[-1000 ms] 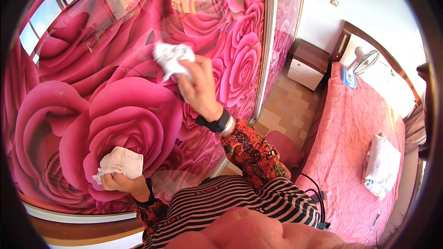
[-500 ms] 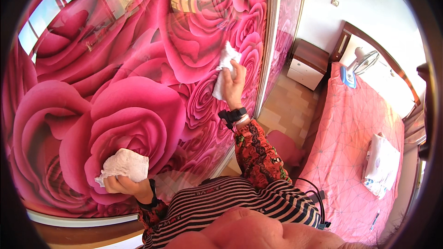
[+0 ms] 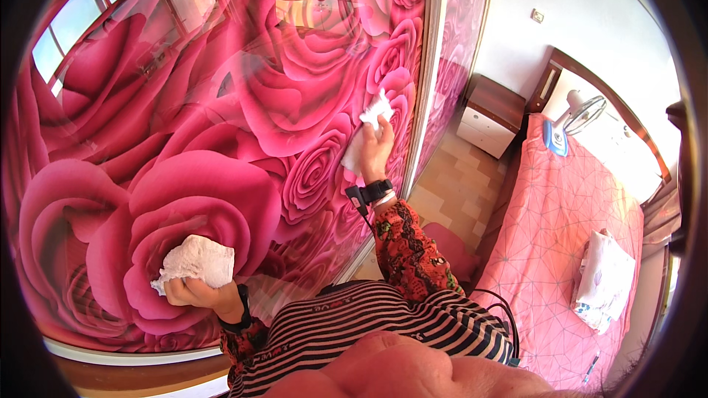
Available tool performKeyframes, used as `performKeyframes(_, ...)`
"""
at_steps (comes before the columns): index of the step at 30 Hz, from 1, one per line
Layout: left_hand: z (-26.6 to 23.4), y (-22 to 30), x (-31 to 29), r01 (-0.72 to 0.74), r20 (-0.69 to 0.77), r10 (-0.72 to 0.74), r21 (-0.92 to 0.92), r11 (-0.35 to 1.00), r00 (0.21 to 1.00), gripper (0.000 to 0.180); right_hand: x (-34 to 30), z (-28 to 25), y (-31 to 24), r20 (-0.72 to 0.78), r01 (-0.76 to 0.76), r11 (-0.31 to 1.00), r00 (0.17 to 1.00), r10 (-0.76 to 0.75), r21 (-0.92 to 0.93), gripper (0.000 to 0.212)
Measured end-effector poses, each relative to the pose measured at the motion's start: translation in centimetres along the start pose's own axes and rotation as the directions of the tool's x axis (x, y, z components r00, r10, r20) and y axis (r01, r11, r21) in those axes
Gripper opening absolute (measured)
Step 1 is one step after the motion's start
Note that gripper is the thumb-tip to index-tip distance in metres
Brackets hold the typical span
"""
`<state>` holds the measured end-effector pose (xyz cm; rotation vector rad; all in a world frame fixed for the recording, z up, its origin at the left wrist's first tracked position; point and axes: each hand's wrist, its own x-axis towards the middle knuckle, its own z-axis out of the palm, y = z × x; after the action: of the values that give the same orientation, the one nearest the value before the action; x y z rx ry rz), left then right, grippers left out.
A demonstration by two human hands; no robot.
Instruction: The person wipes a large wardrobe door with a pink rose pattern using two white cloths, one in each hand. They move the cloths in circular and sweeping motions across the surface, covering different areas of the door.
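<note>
Each hand, right hand [image 3: 375,149] and left hand [image 3: 193,291], closed around a crumpled white cloth [image 3: 366,133], should press flat against the glossy rose-printed wardrobe door [image 3: 243,88], overlapping strokes.

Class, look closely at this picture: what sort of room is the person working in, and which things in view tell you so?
Most likely a bedroom. A bed with a pink cover, a small nightstand beside it, and a glossy rose-printed wardrobe door, which the right hand wipes with a white cloth, all point to it.

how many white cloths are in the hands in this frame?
2. One white cloth is pressed by the right hand against the glossy rose-print panel; the other crumpled cloth is gripped in the left hand, lower left.
</note>
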<state>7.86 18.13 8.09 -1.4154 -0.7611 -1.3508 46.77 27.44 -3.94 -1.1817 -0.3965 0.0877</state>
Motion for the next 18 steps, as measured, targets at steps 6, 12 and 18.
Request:
performKeyframes(6, 1.0, 1.5, 0.2, 0.016, 0.014, -0.016, -0.016, 1.000, 1.000, 0.044, -2.4, 2.7, -13.0, 0.246, 0.577, 0.817, 0.793, -0.557, -0.010, 0.038)
performKeyframes(12, 2.3, 3.3, 0.9, 0.048, 0.040, -0.045, -0.084, 0.995, 0.998, 0.040, -3.1, 3.8, -16.3, 0.386, 0.704, 0.672, 0.567, -0.727, 0.230, 0.039)
performKeyframes(18, 2.6, 4.0, 1.5, 0.044, 0.057, -0.041, -0.059, 0.997, 0.998, 0.038, 1.5, 1.1, -8.2, 0.242, 0.625, 0.780, 0.753, -0.612, 0.024, 0.037)
